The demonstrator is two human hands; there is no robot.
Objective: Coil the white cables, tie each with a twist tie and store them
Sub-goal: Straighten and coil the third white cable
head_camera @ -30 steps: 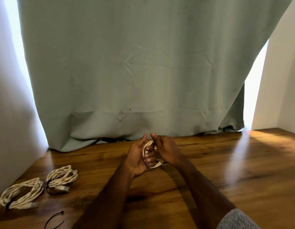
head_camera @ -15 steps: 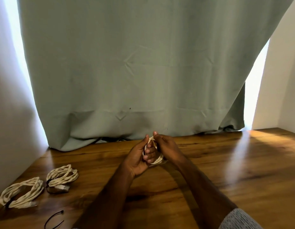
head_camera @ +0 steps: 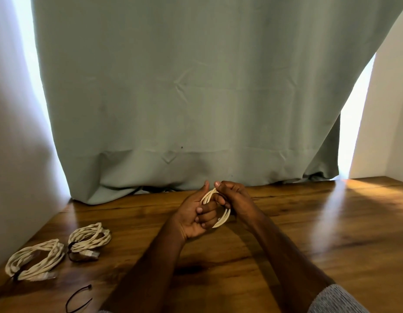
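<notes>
At twelve o'clock over the wooden table [head_camera: 309, 222], my left hand [head_camera: 196, 216] and right hand [head_camera: 235, 199] clamp curled fingers on a small white cable coil [head_camera: 224, 216], whose untied loops may spring apart if either grip slackens.

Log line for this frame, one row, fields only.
phase: coiling | left hand: grips cable coil | right hand: grips coil | tied coils on table: two | twist tie: unused

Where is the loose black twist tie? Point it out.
The black twist tie lies on the wooden table at the head view's lower left, just in front of the two tied cable coils and left of the left forearm.
</notes>
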